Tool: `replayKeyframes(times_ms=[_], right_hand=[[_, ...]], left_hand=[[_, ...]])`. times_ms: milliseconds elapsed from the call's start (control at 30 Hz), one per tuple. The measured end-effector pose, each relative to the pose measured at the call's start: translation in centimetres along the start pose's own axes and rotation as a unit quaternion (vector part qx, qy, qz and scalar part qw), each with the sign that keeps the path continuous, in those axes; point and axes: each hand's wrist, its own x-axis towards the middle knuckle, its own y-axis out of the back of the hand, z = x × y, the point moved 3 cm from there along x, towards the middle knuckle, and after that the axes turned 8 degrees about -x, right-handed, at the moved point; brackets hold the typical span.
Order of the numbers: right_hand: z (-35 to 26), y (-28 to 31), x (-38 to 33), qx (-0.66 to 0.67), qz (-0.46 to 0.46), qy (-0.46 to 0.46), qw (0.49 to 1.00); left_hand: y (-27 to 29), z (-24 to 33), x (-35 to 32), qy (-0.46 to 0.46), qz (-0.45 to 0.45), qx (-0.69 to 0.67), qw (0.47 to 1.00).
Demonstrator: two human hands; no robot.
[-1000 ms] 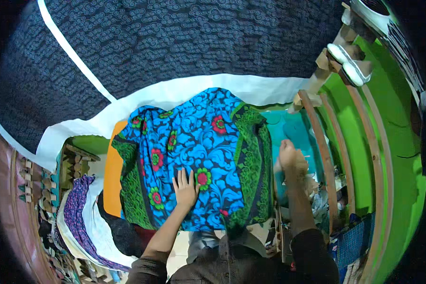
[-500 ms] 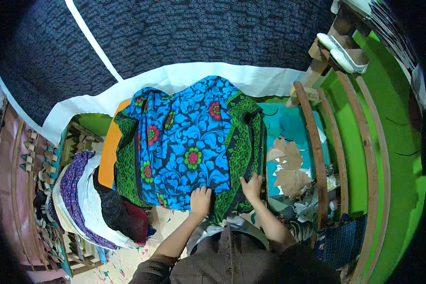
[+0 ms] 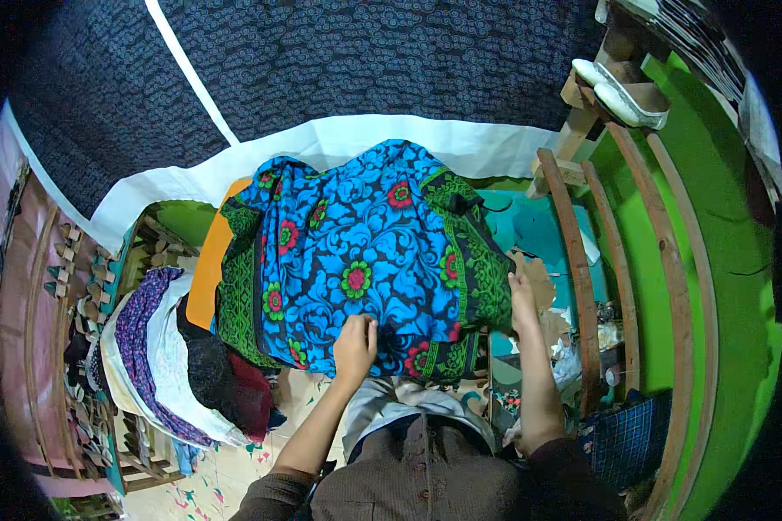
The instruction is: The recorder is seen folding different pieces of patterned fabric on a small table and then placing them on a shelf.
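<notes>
A blue floral cloth [image 3: 321, 252] with red flowers and green-and-black borders lies spread over a surface in front of me, its near edge hanging close to my lap. My left hand [image 3: 354, 349] is closed on the cloth near the middle of its near edge, fingers curled down. At the right side, the green border [image 3: 487, 286] is drawn out by my right hand [image 3: 523, 304], whose fingers are closed around the cloth's edge. Folds run along the cloth's left side and far corner. What lies beneath the cloth is mostly hidden.
An orange panel [image 3: 208, 273] shows beside the cloth's left edge. Draped fabrics [image 3: 169, 356] hang at the left. Wooden slats [image 3: 573, 269] run along the right, with white shoes [image 3: 617, 94] above them. Paper pieces lie on the teal surface [image 3: 517, 221]. A dark patterned curtain [image 3: 365, 61] hangs ahead.
My right hand has moved right and away from me, pulling the green border outward and uncovering more blue floral fabric. My left hand has shifted slightly left and forward.
</notes>
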Motion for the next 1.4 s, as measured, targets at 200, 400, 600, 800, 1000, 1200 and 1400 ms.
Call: replayKeyframes(times_ms=[200,400,600,800,1000,1200,1400], right_hand=[[1.5,1.4,-0.9,-0.015,-0.102,0.016,0.995],[0.7,2.5,-0.3,0.028,-0.070,0.064,0.995],[-0.5,-1.0,-2.6,-0.310,-0.200,0.120,0.922],[-2.4,-8.4,-8.8,-0.555,-0.027,0.357,0.751],[-3.9,-15.2,-12.8,-0.444,-0.217,0.461,0.737],[-3.7,-20.5,-14.6,-0.383,-0.324,0.477,0.721],[-4.6,-28.4,-14.7,-0.359,-0.349,0.466,0.729]], left_hand=[[-1.9,-4.1,-1.9,-0.045,-0.109,0.284,0.952],[-2.1,-7.7,-2.1,-0.011,-0.129,0.288,0.949],[-1.8,-6.6,-2.8,-0.041,-0.133,0.234,0.962],[-0.1,-6.0,-3.3,-0.021,-0.040,0.153,0.987],[2.3,-7.7,-3.1,0.029,0.034,0.154,0.987],[6.7,-12.8,-1.7,0.130,0.047,0.219,0.966],[12.1,-18.6,1.1,0.115,0.043,0.345,0.931]])
